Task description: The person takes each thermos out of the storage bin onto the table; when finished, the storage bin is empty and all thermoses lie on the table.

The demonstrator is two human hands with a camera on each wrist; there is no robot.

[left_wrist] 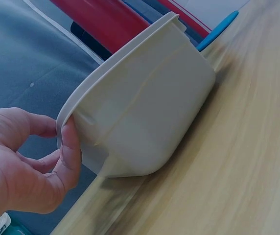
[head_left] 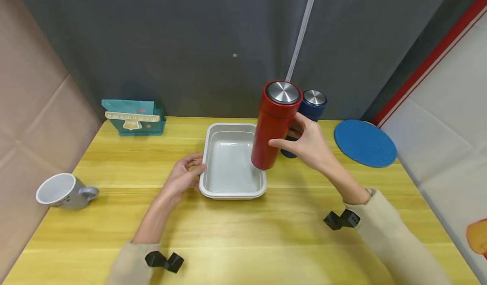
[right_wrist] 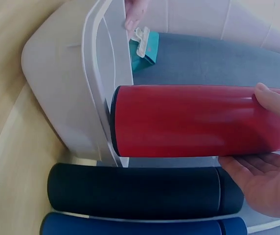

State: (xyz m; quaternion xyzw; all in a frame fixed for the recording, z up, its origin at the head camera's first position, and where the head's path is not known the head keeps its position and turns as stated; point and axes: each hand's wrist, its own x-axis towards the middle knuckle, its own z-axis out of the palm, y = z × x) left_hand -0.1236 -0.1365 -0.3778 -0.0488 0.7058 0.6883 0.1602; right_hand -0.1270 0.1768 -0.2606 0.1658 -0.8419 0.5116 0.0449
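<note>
Well left of the white tray [head_left: 210, 149] a grey mug [head_left: 61, 190] lies on its side, nothing visible inside it, and the tray in the middle of the yellow table [head_left: 266, 234] holds nothing either. The left hand [head_left: 185, 175] pinches the tray's left rim (thumb on the edge, fingers curled beside it). The right hand [head_left: 310, 143] grips the red flask [head_left: 274, 124] with fingers wrapped round, lifted and tilted over the tray's right edge, a blue flask [head_left: 313, 103] just behind it.

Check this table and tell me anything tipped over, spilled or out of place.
One thing stands out: the grey ceramic mug lies on its side near the left edge of the yellow wooden table, its opening facing the edge. No spill or damage shows. The red steel flask is tilted only because the right hand holds it.
</note>
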